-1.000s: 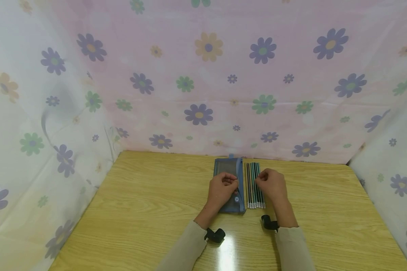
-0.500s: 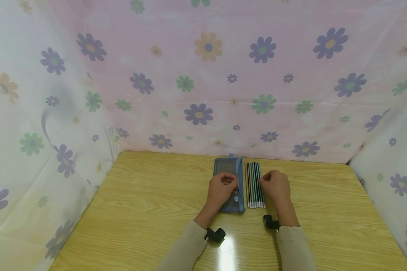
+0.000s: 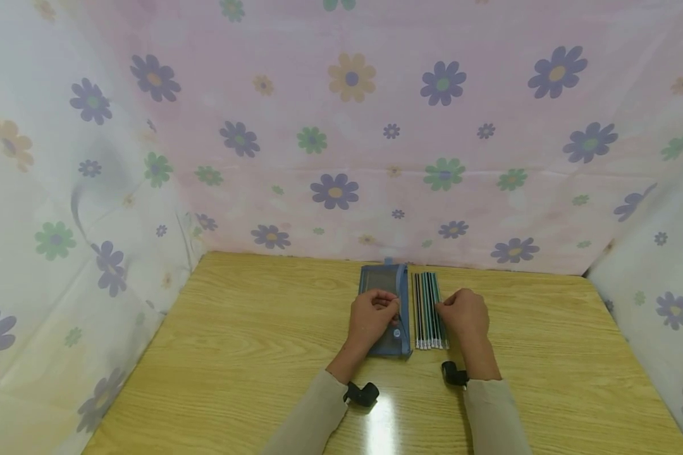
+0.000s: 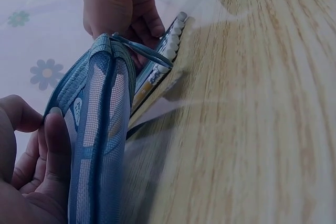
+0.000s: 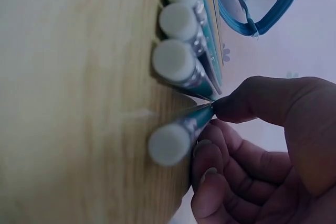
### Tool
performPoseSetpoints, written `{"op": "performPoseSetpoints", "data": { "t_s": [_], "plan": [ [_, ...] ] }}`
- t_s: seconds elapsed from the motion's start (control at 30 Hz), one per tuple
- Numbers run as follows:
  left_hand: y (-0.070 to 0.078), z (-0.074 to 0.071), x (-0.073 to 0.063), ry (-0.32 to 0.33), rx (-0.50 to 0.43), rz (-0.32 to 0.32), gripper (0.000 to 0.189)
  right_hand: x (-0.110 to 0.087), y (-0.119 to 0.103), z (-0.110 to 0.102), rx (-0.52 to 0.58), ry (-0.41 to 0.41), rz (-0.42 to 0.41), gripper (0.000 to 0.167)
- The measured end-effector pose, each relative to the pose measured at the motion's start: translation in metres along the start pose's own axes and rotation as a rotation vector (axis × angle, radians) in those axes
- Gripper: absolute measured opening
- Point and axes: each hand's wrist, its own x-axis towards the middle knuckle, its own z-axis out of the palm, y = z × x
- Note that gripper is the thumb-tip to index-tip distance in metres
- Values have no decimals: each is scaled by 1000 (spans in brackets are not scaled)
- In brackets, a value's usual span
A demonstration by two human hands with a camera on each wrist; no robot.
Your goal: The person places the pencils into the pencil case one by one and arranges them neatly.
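Observation:
A blue mesh zip pencil case point(image 3: 380, 278) lies on the table, and my left hand point(image 3: 371, 321) pinches its opening edge between thumb and fingers. In the left wrist view the case point(image 4: 100, 129) stands up close to the camera with its zipper side showing. To its right, several pencils point(image 3: 424, 303) lie side by side with their white erasers toward me. My right hand point(image 3: 465, 314) pinches the rightmost pencil. The right wrist view shows this teal pencil point(image 5: 170, 144) angled a little away from the row, its eraser end apart from the neighbouring pencil point(image 5: 174, 61).
The wooden table point(image 3: 250, 328) has flower-patterned cloth point(image 3: 341, 126) behind it and on both sides. A black wrist camera point(image 3: 362, 395) is strapped to the left wrist and another black camera point(image 3: 454, 374) to the right. Light glares off the table near the front.
My right hand has shifted slightly to the right, from over the row to its right edge. The rightmost pencil's eraser end has parted a little from the row. My left hand stays put.

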Motion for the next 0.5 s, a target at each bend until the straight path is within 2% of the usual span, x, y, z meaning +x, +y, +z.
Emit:
{"op": "performPoseSetpoints", "data": {
  "t_s": [0.23,0.5],
  "plan": [
    [-2,1,0,-6,2,-3,10,-1,-1,1,-33,-6,91,43],
    [0,2,-1,-3,-1,-17,9,-2,0,2,-48,11,106,42]
  ]
}}
